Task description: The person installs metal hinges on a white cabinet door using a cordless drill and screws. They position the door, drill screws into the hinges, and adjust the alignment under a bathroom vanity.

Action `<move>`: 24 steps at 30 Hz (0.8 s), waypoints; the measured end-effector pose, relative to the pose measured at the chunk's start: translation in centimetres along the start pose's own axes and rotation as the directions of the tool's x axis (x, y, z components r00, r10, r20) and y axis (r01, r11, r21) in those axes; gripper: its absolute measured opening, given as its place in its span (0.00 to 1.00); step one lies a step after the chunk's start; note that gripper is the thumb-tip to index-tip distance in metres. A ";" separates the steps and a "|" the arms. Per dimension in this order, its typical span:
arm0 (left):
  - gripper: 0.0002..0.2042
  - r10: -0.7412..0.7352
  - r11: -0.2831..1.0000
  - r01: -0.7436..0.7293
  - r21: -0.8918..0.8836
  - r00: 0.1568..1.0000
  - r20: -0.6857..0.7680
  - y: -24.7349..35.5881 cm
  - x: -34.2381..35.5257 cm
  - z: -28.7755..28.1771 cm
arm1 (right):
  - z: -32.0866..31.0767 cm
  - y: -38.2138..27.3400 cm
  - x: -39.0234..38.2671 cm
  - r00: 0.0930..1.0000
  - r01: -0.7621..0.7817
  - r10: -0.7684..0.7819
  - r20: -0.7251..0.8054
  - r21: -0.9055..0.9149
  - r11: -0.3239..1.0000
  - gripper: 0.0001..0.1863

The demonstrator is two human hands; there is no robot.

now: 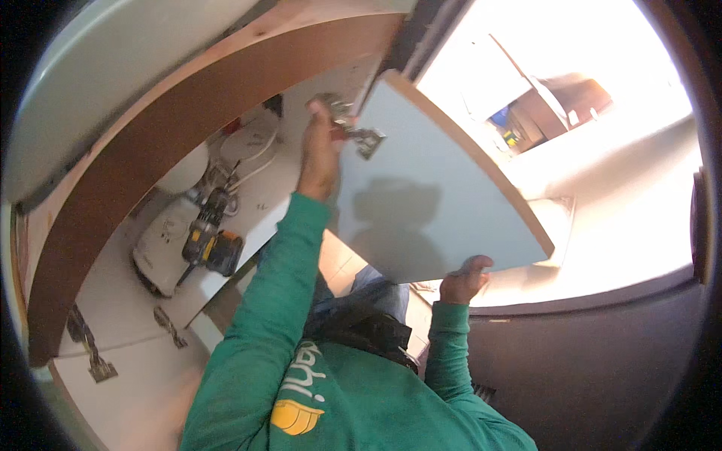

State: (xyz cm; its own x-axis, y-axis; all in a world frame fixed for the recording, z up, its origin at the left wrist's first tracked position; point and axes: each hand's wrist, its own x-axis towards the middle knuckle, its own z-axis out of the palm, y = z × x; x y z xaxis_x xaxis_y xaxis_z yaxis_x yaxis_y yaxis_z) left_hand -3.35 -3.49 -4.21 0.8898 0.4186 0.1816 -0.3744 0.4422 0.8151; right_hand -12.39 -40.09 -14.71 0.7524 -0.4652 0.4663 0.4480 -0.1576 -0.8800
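Note:
A pale cabinet door [421, 173] with a brown edge is held up tilted in front of me, and a dark shadow falls across its face. My left hand [319, 154] is closed on its left edge, beside a metal hinge [366, 141] fixed near that edge. The left fingers are partly hidden behind the door. At the lower right corner area, my right hand [465, 281] grips the bottom edge, thumb on the near face. A second metal piece [336, 105], apparently another part of a hinge, shows just above my left thumb.
Inside the cabinet at left, a black and yellow cordless drill [210, 244] rests by a white rounded object [162, 244] and pale cables [252, 169]. A brown cabinet frame [143, 120] arches above. More hinges [98, 361] jut out at lower left. A dark panel [587, 361] stands at right.

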 end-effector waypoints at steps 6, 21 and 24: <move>0.21 0.178 0.913 -0.209 0.351 0.977 0.120 -0.2 -3.7 -1.2 | 3.3 -4.8 -0.2 0.991 -0.117 0.116 0.060 0.023 0.993 0.18; 0.19 -0.104 0.985 0.097 0.142 0.994 0.039 1.3 -2.0 2.6 | 4.6 -7.3 2.0 0.982 -0.151 0.130 0.139 0.154 0.976 0.29; 0.21 -0.102 0.971 0.107 0.212 0.994 -0.037 2.1 -1.5 3.9 | 5.0 -7.6 2.1 0.977 -0.202 0.185 0.108 0.179 0.963 0.28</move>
State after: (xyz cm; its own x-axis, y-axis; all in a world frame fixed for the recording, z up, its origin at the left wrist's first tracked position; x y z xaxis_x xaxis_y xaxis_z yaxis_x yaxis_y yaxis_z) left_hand -4.50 -6.28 -0.60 0.9131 0.4004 0.0774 -0.2128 0.3059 0.9280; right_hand -11.79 -35.49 -6.59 0.8699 -0.3895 0.3027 0.3661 0.0984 -0.9254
